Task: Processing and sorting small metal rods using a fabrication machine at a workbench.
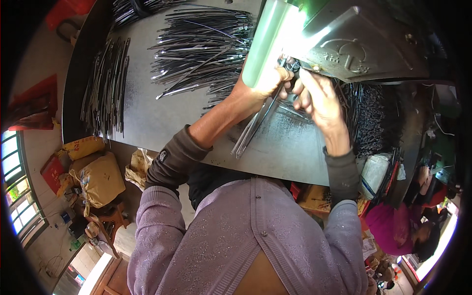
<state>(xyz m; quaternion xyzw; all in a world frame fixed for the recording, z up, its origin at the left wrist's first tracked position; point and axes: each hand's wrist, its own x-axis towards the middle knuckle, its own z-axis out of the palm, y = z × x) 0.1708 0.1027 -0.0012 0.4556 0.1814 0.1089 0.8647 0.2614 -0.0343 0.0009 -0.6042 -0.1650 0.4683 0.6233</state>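
Note:
My left hand (268, 86) is closed around thin metal strips (252, 130), dark and shiny like umbrella ribs, which slant down toward the table's near edge. Their upper ends reach the underside of a grey metal machine housing (364, 56). Close by on the right, my right hand (322, 101) has its thumb and index finger pinched at the same spot, with the other fingers curled. Glare and the fingers hide what this pinch holds. A green-white lamp tube (263, 49) partly covers my left hand.
Loose metal strips (201, 51) are heaped on the metal table (147, 115), with another bundle (105, 91) at its left. Small black parts (373, 120) are piled on the right, near a white package (374, 172). A person in purple (391, 228) is at the far right.

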